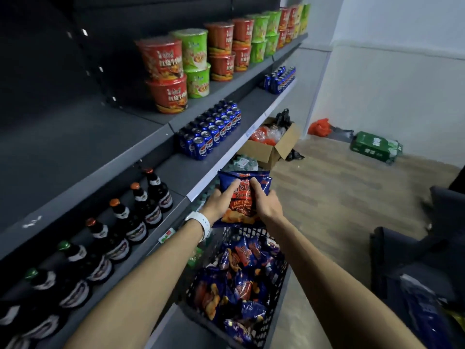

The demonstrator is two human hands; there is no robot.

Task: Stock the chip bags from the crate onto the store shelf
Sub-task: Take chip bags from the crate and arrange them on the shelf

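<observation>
Hands met over one chip bag (242, 197), held up just above the far end of the black crate (274, 285). My left hand (218, 200) gripped the bag's left edge, fingers curled across its face; my right hand (267, 205) pinched the right edge, fingers folded over the front. I thought a second bag sat behind the first, though I could not tell for certain.

Crate contents were plenty: more blue chip bags heaped inside, so I judged the stocking far from done. A bare stretch of the middle shelf (191, 170) lay just left of the bag, between the blue cans (211, 132) and the dark bottles (141, 207).

Risk lay in the slick foil: squeezing hard could crush the chips, and a loose hold could drop a bag. Swinging left carelessly might knock the near bottles.
</observation>
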